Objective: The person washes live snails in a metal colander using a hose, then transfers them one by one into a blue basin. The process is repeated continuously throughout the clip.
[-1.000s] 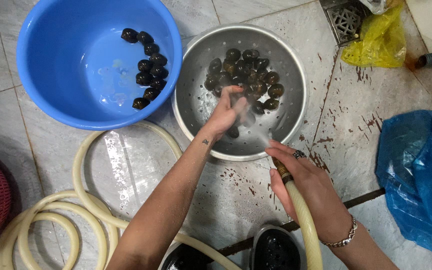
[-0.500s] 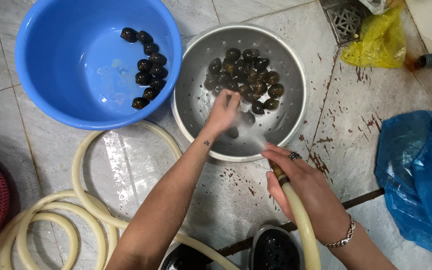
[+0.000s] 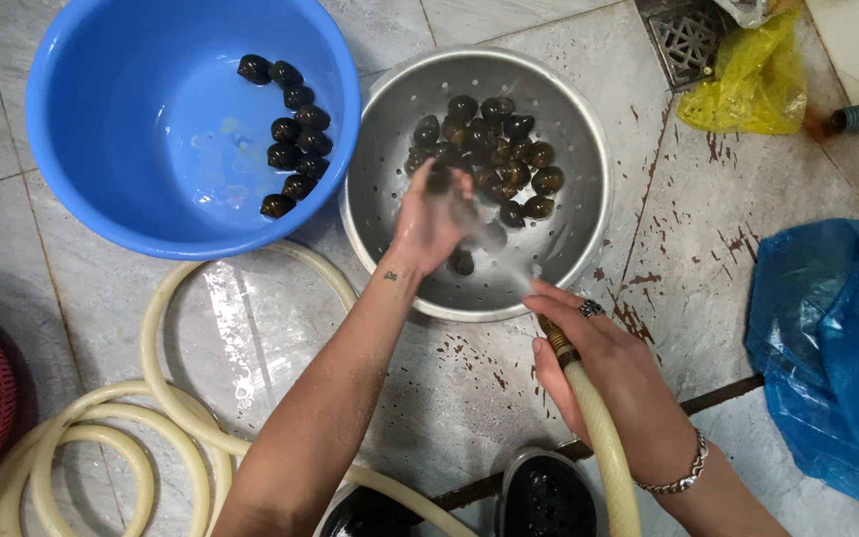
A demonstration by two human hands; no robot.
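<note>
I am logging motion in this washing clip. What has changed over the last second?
The left hand has shifted slightly farther over the metal colander and is blurred under the spray, apparently holding one dark snail. The right hand still grips the cream hose, aimed into the colander. The blue basin, its snails and the bags stayed put.

A single head-worn camera looks almost straight down, from close above, onto the round perforated metal colander (image 3: 569, 259) on the grey tiled floor (image 3: 82, 288), forearms entering from the lower edge.
</note>
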